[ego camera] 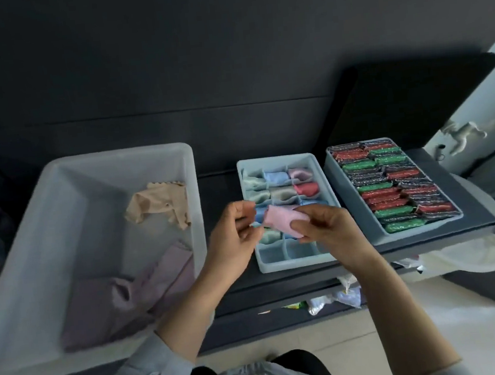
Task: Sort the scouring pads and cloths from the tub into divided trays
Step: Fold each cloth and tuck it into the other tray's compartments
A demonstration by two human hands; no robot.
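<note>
Both hands hold one pink cloth (280, 222) above the near half of the divided tray (294, 263). The left hand (235, 239) pinches the cloth's left edge with curled fingers; the right hand (325, 229) grips its right end between thumb and fingers. The cloth and hands hide the tray's middle compartments.

The divided tray holds rolled cloths in blue, pale green, pink and red in its far compartments; the near row shows bare compartments. To the right, just beside it, a second tray (379, 234) is packed with scouring pads (389, 184) in red, green and dark wrapping, set in two rows.

To the left stands the white tub (115, 161). It contains a beige cloth (159, 204) near its far right corner and lilac cloths (120, 298) on its near floor.

Tub and trays rest on a dark surface (281, 287). A dark wall (195, 55) rises behind. A pale floor (484, 330) lies at lower right.
</note>
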